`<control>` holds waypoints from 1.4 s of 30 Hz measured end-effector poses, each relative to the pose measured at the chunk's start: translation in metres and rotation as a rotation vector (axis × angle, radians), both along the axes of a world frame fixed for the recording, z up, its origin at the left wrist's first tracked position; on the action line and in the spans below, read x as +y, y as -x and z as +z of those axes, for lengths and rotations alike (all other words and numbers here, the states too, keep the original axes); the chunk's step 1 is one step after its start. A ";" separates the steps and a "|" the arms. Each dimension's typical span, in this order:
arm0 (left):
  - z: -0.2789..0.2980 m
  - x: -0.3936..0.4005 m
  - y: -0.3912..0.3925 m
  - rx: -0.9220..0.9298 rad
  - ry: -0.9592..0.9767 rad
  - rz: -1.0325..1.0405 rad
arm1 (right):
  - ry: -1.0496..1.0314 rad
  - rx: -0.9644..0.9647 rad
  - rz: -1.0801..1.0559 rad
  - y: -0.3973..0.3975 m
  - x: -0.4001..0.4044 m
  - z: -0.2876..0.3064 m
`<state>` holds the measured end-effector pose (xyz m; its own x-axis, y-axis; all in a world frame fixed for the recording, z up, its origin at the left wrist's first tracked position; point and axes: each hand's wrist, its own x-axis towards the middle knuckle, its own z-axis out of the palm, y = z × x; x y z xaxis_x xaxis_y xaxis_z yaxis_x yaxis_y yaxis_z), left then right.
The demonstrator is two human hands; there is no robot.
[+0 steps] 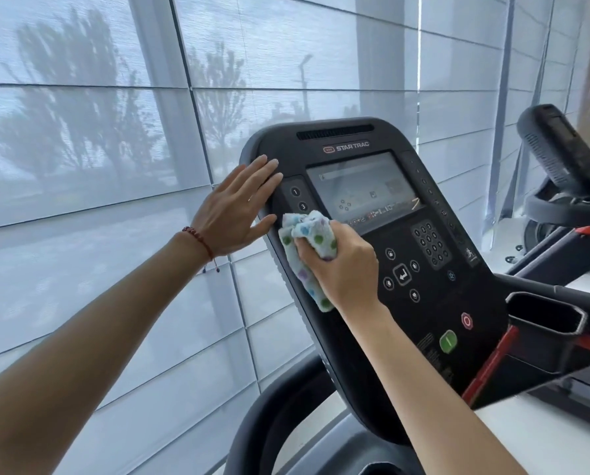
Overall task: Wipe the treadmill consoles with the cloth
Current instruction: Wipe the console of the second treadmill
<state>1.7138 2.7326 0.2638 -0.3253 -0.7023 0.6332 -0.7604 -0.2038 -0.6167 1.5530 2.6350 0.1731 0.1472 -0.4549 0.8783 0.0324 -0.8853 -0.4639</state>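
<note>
White blinds [81,166] cover the big window on the left, and tree shapes show through them.

Next comes the left hand [233,210]. It is open and flat, holds nothing, and presses on the left edge of the console [372,132]. A red bead bracelet [199,241] sits on that wrist.

Just to the right is the cloth [307,241]. It is soft and white with blue, green and purple dots. The right hand [341,265] is closed tight around it and pushes it against the lower left side of the console, just below the round buttons marked 1 and 3. One end of the cloth hangs down under the hand.

The console is tall, and its long side runs up and away from the person and leans a bit to the right. The right hand is the one on the job. Most of the black face lies up and to the right of the cloth, so I think the next wipe should go that way, over the screen [365,190] and the number pad [429,243].

White letters above the screen say STAR TRAC. Lower down sit a red stop button [466,320] and a green start button [448,341].

Far right, another console [557,149] waits, well apart from both hands. It looks not yet reached.
</note>
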 end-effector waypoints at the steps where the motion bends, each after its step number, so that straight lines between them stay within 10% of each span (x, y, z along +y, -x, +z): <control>1: -0.001 -0.001 0.001 0.006 -0.009 -0.004 | -0.032 -0.004 0.008 -0.001 -0.003 0.004; 10: -0.007 -0.001 0.013 -0.001 -0.042 -0.028 | -0.219 -0.030 -0.012 -0.005 -0.023 0.015; 20: -0.022 -0.007 0.018 -0.003 -0.022 -0.051 | -0.417 -0.038 -0.071 0.077 -0.011 -0.099; 31: -0.026 -0.011 0.020 0.022 0.006 -0.047 | -0.178 0.014 -0.021 0.010 0.000 -0.001; 42: -0.052 -0.019 0.059 0.017 -0.004 -0.074 | -0.338 -0.056 0.027 0.057 -0.005 -0.080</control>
<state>1.6550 2.7137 0.2115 -0.3652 -0.6794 0.6364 -0.7838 -0.1445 -0.6040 1.4958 2.6303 0.0935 0.1189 -0.7179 0.6859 0.0873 -0.6806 -0.7275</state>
